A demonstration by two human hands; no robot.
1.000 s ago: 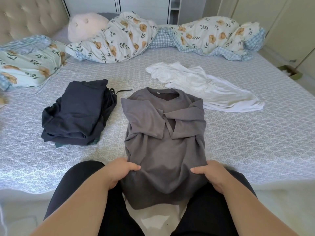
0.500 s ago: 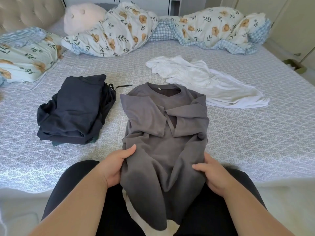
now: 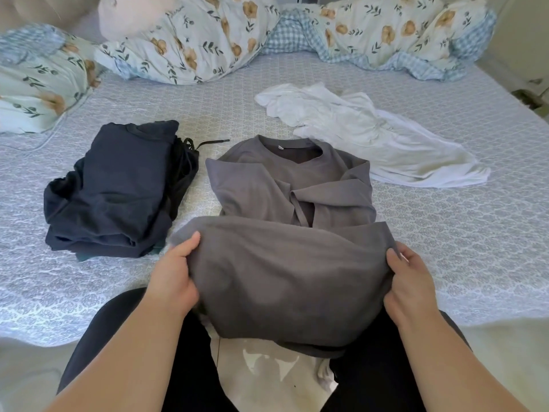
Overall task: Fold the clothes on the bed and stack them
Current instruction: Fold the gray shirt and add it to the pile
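— At the bed's near edge, what's held?
— Left hand [image 3: 173,276] and right hand [image 3: 411,282] each grip the grey sweatshirt's [image 3: 285,263] lower half, raised off the bed [image 3: 445,248].
— Best way to fold?
— Probably carry the hem level to the collar, corners even, then smooth.

Matt grey cloth shirt [image 3: 285,263]; quilted, textured bedspread [image 3: 445,233], probably cotton.

Quilted blue bed [image 3: 445,233]; floral duvet [image 3: 208,40] bunched; pale floor [image 3: 267,367]
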